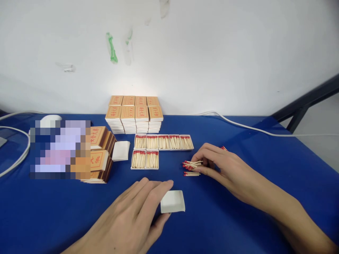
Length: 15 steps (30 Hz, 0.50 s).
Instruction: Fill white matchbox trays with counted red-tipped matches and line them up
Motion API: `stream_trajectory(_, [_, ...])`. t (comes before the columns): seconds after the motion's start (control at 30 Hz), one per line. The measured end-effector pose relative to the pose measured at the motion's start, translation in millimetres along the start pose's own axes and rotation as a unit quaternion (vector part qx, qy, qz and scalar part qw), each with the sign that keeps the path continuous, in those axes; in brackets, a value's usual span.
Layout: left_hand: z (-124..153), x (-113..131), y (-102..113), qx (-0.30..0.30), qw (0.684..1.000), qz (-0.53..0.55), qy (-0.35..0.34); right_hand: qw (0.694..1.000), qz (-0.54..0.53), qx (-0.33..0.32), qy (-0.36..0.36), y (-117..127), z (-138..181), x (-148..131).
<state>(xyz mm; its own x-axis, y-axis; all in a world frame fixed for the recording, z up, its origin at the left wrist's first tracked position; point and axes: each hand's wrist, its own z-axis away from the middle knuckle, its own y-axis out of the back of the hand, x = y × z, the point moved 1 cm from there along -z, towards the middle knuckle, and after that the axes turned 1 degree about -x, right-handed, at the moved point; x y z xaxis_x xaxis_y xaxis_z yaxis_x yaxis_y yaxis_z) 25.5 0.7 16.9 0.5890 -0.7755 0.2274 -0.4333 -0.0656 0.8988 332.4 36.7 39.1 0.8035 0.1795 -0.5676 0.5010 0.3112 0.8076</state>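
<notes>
My left hand [137,208] grips an empty white matchbox tray [172,201] by its left side, thumb below and forefinger above. To the right, my right hand [217,162] has its fingers pinched around a bunch of red-tipped matches [192,164] close to the table. A few loose matches [192,174] lie just under that bunch, and more red tips [224,148] show behind the hand. Beyond the hands, several trays filled with matches [164,142] stand in a row, with two more filled trays [145,159] in front of their left end.
Stacked orange matchboxes [134,113] stand against the wall. Matchbox sleeves [99,155] are piled at left beside a white empty tray stack [120,151] and a pixelated patch. A white cable [243,127] crosses the blue table [238,225] at the back right.
</notes>
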Motion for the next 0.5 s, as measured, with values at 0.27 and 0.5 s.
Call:
stream_trajectory(0.27, [-2, -1, 1, 0.000, 1.000, 0.012, 0.004, 1.000, -0.005, 0.012, 0.014, 6, 0, 3])
stream_trajectory(0.5, [-5, -3, 0, 0.022, 0.999, 0.029, 0.006, 0.998, -0.055, 0.006, 0.018, 11, 1, -1])
